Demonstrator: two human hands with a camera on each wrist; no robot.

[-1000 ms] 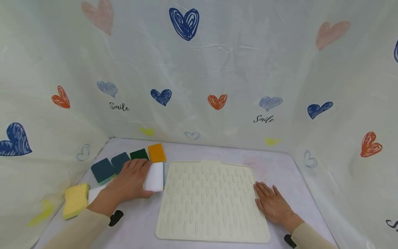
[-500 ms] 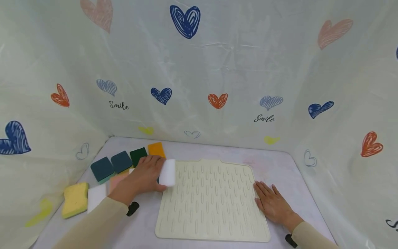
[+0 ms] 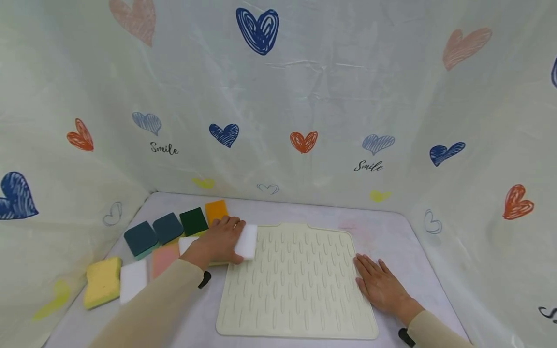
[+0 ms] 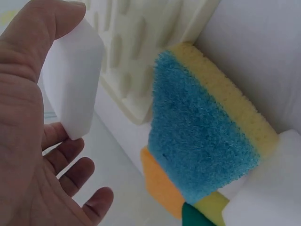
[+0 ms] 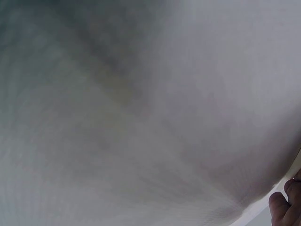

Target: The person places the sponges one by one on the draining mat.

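Observation:
My left hand (image 3: 219, 243) pinches a white foam sponge (image 3: 246, 241) between thumb and fingers, over the upper left corner of a cream ridged mat (image 3: 296, 285). The left wrist view shows that white block (image 4: 77, 82) raised, with the thumb on one end and fingertips at the other. Behind it lies a yellow sponge with a blue scouring side (image 4: 202, 127), mostly hidden by my hand in the head view. My right hand (image 3: 383, 285) lies flat with straight fingers, its fingertips at the mat's right edge. The right wrist view is mostly blurred pale surface.
Left of the mat lie several sponges: a yellow one (image 3: 102, 282), a white one (image 3: 134, 279), a pink one (image 3: 164, 258), two dark blue ones, a dark green one (image 3: 194, 221) and an orange one (image 3: 216, 210). A heart-printed curtain (image 3: 330, 96) surrounds the table.
My left hand has carried the white sponge rightward, from beside the mat to over its upper left corner. Pink and white sponges behind it have come into view. The right hand stays put.

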